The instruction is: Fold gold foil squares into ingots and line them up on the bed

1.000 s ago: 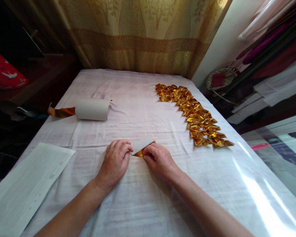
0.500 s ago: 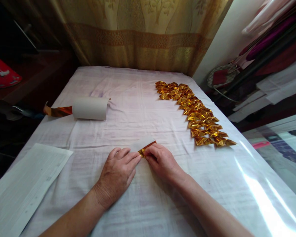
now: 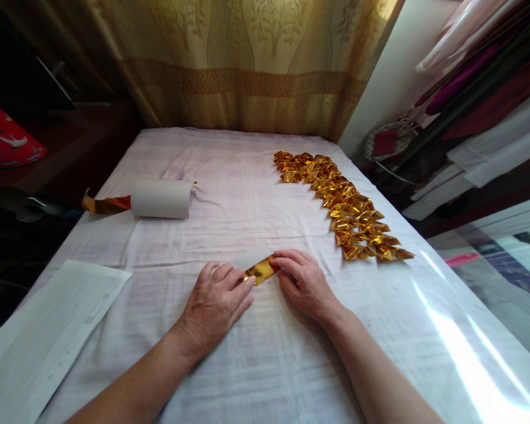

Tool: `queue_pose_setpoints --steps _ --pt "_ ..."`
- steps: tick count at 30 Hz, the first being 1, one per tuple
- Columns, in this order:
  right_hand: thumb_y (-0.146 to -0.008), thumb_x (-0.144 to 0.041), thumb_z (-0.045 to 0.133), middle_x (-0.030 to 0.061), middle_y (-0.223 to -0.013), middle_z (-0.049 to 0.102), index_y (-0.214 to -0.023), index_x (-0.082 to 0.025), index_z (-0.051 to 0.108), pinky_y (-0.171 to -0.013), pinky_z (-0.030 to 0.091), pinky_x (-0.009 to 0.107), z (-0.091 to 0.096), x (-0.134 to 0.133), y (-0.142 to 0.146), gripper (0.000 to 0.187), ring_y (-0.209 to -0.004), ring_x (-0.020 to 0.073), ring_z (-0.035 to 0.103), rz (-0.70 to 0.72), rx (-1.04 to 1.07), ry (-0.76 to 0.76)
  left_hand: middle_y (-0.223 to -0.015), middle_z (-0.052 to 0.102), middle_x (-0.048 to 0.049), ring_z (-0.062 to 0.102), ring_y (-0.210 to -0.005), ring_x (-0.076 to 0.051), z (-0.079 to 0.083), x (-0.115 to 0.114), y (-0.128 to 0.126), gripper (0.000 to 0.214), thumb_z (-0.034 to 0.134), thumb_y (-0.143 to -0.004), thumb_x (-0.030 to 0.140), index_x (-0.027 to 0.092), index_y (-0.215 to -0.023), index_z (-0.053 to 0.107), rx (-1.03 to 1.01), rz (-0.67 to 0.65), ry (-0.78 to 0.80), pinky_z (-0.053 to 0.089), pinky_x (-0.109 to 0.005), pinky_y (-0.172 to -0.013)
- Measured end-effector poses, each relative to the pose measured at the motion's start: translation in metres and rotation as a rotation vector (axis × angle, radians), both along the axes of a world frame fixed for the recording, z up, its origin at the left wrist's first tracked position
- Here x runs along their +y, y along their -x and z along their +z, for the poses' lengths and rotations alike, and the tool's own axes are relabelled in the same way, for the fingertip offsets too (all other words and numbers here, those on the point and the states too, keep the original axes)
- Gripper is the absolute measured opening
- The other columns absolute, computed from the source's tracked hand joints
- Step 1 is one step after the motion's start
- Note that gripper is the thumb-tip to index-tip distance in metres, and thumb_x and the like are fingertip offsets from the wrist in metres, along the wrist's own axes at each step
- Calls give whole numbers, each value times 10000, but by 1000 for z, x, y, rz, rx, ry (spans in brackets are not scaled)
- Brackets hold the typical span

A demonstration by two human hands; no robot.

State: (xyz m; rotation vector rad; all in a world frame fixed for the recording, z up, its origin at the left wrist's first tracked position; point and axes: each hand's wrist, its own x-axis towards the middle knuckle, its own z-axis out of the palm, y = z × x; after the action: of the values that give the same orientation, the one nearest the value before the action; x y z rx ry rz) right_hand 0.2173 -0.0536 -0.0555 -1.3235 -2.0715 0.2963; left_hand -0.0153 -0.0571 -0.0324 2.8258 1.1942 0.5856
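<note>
A small piece of gold foil paper (image 3: 260, 269) with a white back lies on the white cloth between my hands. My left hand (image 3: 216, 303) rests flat, its fingertips pressing the paper's left end. My right hand (image 3: 302, 282) lies on the cloth with its fingers pressing the right end. The paper shows a gold folded strip and a white flap behind it.
Two long rows of folded gold foil pieces (image 3: 344, 206) run along the right side of the table (image 3: 247, 171). A white roll (image 3: 161, 198) with a gold foil tail lies at the left. A white sheet (image 3: 44, 330) lies near left, and clear plastic (image 3: 468, 341) covers the right edge.
More of the paper's gold side now shows as a flat strip. My right hand slid to the paper's right end and my left fingers stretched out flatter.
</note>
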Motion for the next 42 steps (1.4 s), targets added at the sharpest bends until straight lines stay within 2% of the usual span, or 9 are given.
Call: queue_pose_setpoints --steps 8,15,22,24,27,29,34,38,42 --pt "-826 -69 538 62 -1044 706 -1076 -231 686 -871 489 374 2 -6 11 333 -969 197 629 74 20 18 -940 718 -16 600 -939 -221 0 5 5 84 666 -887 298 243 -951 674 -29 63 -27 337 -440 -990" --pt "-792 -102 611 68 -1057 685 -1102 -218 665 -887 472 388 1 -7 13 335 -981 208 617 108 49 30 -872 715 -15 615 -809 -197 -2 9 8 135 549 -959 277 219 -961 671 27 29 -105 374 -408 -913" --pt "-883 -152 598 95 -1160 644 -1076 -244 705 -903 467 382 0 -3 16 239 -1057 216 594 82 -93 -87 -864 725 7 641 -797 -168 -5 12 13 158 516 -982 258 232 -965 671 26 3 -96 358 -417 -982" --pt "-921 -186 595 96 -1198 646 -1044 -258 724 -907 454 386 1 -2 17 192 -1085 224 585 87 -147 -139 -885 732 3 648 -827 -172 -5 13 13 155 519 -980 238 226 -964 673 9 -2 -113 356 -424 -1003" --pt "-950 -203 586 68 -1147 687 -992 -261 735 -883 435 368 6 -3 20 165 -1040 208 597 144 -190 -184 -971 741 -21 639 -995 -218 -5 12 14 149 537 -966 213 216 -996 683 -26 -16 -140 365 -443 -1018" --pt "-966 -213 577 46 -1054 720 -994 -252 729 -869 422 351 10 -4 23 160 -982 184 612 209 -189 -182 -1024 736 -37 613 -1064 -236 -5 11 14 156 552 -958 241 208 -1032 685 -57 -37 -108 395 -433 -1001" --pt "-992 -265 554 18 -929 744 -1023 -251 715 -800 411 321 14 -8 29 164 -866 151 625 314 -147 -140 -990 715 -35 617 -946 -193 -8 9 11 160 554 -960 303 205 -980 679 -147 -7 54 459 -373 -904" --pt "-986 -259 561 22 -974 743 -1023 -239 703 -800 416 330 12 -10 27 147 -884 160 631 311 -121 -101 -947 691 -34 602 -931 -210 -13 9 7 99 586 -937 281 201 -926 645 -111 68 102 451 -385 -872" --pt "-963 -244 575 42 -978 733 -941 -225 690 -838 421 352 8 -10 22 119 -906 178 631 239 -95 -58 -977 685 -34 592 -962 -218 -14 9 6 83 603 -926 284 209 -939 636 -107 85 145 432 -391 -892"
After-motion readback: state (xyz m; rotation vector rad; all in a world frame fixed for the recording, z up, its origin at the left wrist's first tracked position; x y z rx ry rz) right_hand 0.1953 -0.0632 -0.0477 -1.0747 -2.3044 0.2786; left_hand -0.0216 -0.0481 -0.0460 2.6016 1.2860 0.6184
